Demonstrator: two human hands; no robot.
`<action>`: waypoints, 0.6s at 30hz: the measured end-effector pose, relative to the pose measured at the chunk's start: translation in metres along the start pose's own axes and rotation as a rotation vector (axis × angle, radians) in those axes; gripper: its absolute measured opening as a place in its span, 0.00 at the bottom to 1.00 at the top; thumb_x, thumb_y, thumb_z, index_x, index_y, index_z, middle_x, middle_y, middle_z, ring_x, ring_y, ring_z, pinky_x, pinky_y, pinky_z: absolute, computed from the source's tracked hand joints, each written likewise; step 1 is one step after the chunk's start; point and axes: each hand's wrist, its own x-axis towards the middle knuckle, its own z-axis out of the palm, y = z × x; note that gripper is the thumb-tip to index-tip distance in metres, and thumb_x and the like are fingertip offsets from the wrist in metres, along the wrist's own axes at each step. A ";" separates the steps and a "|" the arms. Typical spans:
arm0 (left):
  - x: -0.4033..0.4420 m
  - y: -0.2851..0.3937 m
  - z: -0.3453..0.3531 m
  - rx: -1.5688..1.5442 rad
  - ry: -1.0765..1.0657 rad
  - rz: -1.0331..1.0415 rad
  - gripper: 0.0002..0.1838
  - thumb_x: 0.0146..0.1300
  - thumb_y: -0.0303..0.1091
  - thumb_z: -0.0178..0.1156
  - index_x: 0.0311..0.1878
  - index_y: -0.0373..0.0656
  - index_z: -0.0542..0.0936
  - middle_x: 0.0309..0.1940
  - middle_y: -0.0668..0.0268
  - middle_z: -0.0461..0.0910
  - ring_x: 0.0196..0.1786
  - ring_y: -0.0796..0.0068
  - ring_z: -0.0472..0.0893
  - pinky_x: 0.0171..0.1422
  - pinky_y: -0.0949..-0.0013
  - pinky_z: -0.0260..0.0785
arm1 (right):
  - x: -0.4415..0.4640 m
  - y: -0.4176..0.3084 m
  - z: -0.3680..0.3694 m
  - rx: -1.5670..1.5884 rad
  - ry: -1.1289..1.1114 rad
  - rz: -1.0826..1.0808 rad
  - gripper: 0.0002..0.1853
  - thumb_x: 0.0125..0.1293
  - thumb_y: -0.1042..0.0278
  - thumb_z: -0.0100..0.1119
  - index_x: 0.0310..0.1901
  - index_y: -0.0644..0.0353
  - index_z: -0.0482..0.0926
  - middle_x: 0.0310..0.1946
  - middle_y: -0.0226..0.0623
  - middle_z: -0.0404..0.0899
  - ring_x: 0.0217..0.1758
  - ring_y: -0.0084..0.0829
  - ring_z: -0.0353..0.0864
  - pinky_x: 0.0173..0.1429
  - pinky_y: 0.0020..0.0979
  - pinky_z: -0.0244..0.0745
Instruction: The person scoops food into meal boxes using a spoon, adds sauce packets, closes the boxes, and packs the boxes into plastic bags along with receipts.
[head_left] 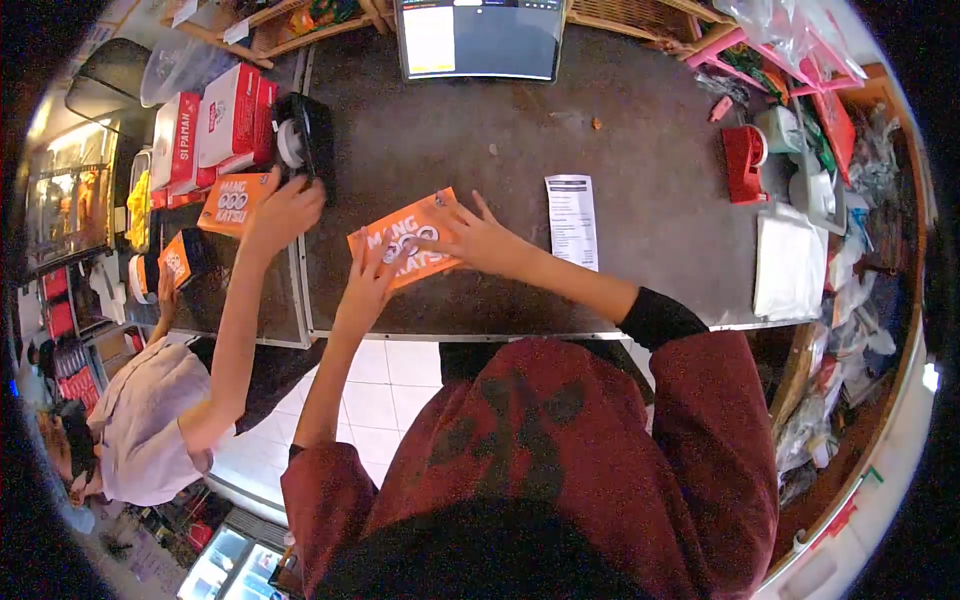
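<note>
An orange food box (412,262) with white "MANG KATSU" lettering sits slightly tilted on the dark table in front of me. My left hand (366,280) grips its near left side, fingers reaching over the top. On the right end, my right hand (478,238) is closed around the corner, thumb across the lid. To the right of the box lies a printed receipt (571,225).
At left, a co-worker's hand (288,208) is over another orange box (232,203), near stacked red-and-white boxes (228,115). A black tape dispenser (312,140) stands close by. A screen (480,42) is at the back; a red tape dispenser (742,165) and white sheets (790,262) are right.
</note>
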 end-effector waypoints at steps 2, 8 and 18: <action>-0.001 0.008 -0.004 -0.035 0.000 -0.019 0.40 0.45 0.45 0.65 0.65 0.59 0.60 0.69 0.58 0.44 0.69 0.39 0.40 0.69 0.42 0.42 | 0.000 -0.004 -0.010 -0.141 0.039 -0.018 0.45 0.46 0.37 0.57 0.67 0.30 0.47 0.69 0.43 0.42 0.71 0.53 0.38 0.62 0.70 0.39; 0.000 0.013 0.008 -0.135 0.092 -0.015 0.40 0.38 0.27 0.68 0.60 0.63 0.68 0.68 0.57 0.47 0.68 0.36 0.41 0.69 0.43 0.44 | 0.012 0.025 -0.053 0.219 -0.035 -0.044 0.32 0.57 0.44 0.50 0.62 0.46 0.61 0.67 0.43 0.48 0.68 0.46 0.50 0.60 0.66 0.51; 0.010 0.094 0.034 -0.233 0.138 -0.089 0.31 0.50 0.36 0.61 0.59 0.70 0.67 0.68 0.57 0.49 0.67 0.34 0.45 0.61 0.35 0.51 | 0.120 0.176 0.005 -0.422 0.027 0.285 0.17 0.60 0.58 0.49 0.47 0.60 0.71 0.62 0.35 0.61 0.58 0.34 0.62 0.56 0.46 0.62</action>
